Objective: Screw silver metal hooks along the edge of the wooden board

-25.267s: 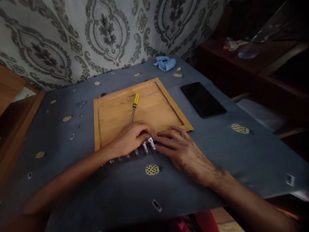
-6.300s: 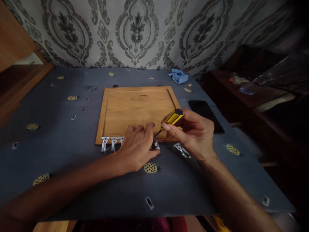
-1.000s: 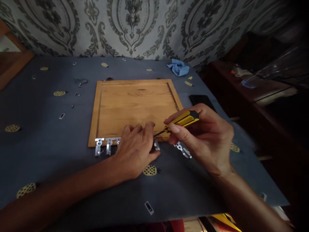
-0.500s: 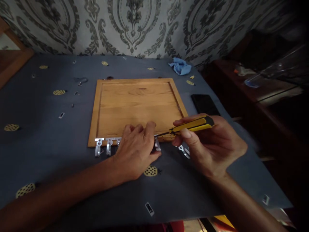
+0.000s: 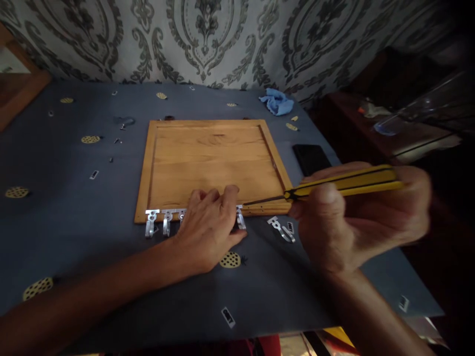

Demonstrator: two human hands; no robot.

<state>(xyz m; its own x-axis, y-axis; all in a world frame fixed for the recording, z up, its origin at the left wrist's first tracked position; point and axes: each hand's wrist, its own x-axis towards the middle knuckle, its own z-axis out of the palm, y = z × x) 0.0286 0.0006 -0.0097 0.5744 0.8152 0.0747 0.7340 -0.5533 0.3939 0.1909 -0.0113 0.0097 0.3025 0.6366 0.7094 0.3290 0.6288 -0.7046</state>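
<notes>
A framed wooden panel [image 5: 211, 155] lies flat, with several silver metal hooks [image 5: 150, 225] along its near edge. My left hand [image 5: 208, 230] rests over that edge, fingers curled and thumb below, around a metal hook [image 5: 241, 218] at its right side; its fingertips and the hooks beneath it are partly hidden. My right hand [image 5: 359, 222] is closed around the yellow and black handle of a screwdriver [image 5: 341, 183]. The screwdriver's shaft points left, its tip close to the hook by my left hand; whether they touch I cannot tell.
A loose hook [image 5: 275, 225] and a curved metal piece lie right of the panel's near corner. A black phone [image 5: 309, 157] and a blue cloth [image 5: 277, 102] are farther right. Small metal parts [image 5: 118, 141] are scattered left on the patterned tablecloth [image 5: 67, 207].
My right hand has drawn the screwdriver back to the right, its tip now out from behind my left fingers. The left hand has stayed in place.
</notes>
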